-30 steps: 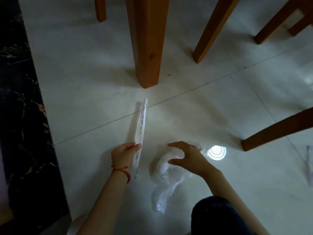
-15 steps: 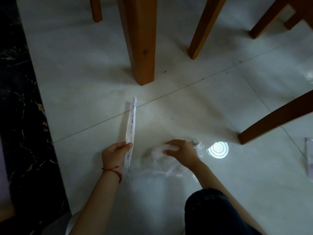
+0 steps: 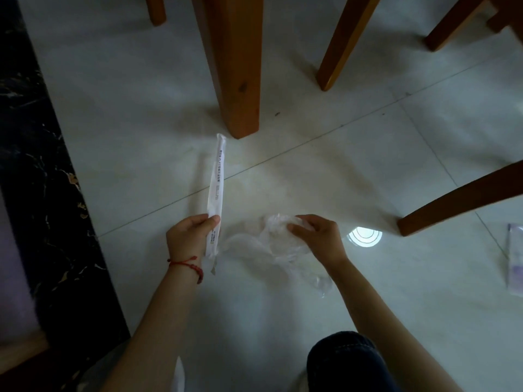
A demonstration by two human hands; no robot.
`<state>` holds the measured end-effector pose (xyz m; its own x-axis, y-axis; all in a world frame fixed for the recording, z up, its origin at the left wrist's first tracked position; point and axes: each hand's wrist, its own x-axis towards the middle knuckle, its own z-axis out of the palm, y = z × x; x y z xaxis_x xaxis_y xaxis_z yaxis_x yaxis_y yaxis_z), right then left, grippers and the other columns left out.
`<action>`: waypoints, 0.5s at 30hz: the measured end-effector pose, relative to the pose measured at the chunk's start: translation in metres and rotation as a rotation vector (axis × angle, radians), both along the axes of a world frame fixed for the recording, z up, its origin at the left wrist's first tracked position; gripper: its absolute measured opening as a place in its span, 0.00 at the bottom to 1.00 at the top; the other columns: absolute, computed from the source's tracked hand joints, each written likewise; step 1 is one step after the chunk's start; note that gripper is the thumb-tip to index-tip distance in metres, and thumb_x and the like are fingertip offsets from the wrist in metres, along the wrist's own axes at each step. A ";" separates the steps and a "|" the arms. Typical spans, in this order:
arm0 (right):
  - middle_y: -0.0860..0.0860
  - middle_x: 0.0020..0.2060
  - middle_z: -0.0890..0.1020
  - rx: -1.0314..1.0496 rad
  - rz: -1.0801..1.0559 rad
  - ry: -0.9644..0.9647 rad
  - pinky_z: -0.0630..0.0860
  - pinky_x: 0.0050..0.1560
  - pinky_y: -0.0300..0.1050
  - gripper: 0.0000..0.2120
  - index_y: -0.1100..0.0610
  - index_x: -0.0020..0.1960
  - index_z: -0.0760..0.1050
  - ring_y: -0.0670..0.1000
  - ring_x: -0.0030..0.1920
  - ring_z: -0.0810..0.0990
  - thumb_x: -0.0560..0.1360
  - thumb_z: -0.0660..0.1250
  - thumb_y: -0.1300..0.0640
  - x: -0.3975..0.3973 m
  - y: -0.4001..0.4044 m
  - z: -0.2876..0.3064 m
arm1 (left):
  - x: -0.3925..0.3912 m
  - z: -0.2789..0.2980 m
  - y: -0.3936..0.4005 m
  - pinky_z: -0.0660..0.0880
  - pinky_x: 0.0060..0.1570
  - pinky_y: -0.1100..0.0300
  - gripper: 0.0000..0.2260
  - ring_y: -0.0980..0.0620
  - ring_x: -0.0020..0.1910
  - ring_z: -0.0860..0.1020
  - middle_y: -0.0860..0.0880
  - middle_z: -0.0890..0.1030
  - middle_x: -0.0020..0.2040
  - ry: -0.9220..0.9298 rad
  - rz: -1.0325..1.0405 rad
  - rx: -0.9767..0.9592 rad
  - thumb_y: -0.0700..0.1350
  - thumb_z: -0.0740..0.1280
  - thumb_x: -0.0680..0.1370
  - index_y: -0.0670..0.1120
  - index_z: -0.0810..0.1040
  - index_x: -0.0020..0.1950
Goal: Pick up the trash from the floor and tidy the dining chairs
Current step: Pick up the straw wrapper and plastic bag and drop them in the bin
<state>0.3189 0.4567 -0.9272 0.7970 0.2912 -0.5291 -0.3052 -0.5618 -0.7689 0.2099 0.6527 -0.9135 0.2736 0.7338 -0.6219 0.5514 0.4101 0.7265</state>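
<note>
Fingers of the left hand (image 3: pixel 189 236) curl round a long white printed paper sleeve (image 3: pixel 216 185); right hand (image 3: pixel 319 239) pinches crumpled clear plastic bag (image 3: pixel 271 244) above the floor (image 3: pixel 368 165).

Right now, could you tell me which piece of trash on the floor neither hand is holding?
The purple-tinted wrapper at the right edge lies alone on the tiles. The left hand holds the long white sleeve; the right hand pinches the clear plastic bag.

White wrapper (image 3: pixel 216 176), orange-brown chair legs (image 3: pixel 343 41)
</note>
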 end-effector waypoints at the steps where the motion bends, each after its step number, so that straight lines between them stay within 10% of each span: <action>1: 0.52 0.39 0.83 0.003 -0.014 0.001 0.77 0.44 0.43 0.11 0.58 0.49 0.81 0.50 0.40 0.80 0.67 0.74 0.58 0.001 -0.001 0.010 | 0.001 0.008 0.001 0.77 0.52 0.47 0.04 0.39 0.45 0.80 0.39 0.81 0.42 0.000 0.006 -0.003 0.39 0.74 0.67 0.45 0.81 0.37; 15: 0.49 0.37 0.82 -0.013 -0.043 0.007 0.77 0.48 0.47 0.07 0.48 0.41 0.79 0.51 0.41 0.80 0.68 0.72 0.59 -0.014 -0.010 0.193 | -0.026 0.171 -0.004 0.72 0.30 0.75 0.06 0.66 0.25 0.75 0.60 0.78 0.22 -0.020 0.049 0.009 0.36 0.73 0.67 0.43 0.80 0.40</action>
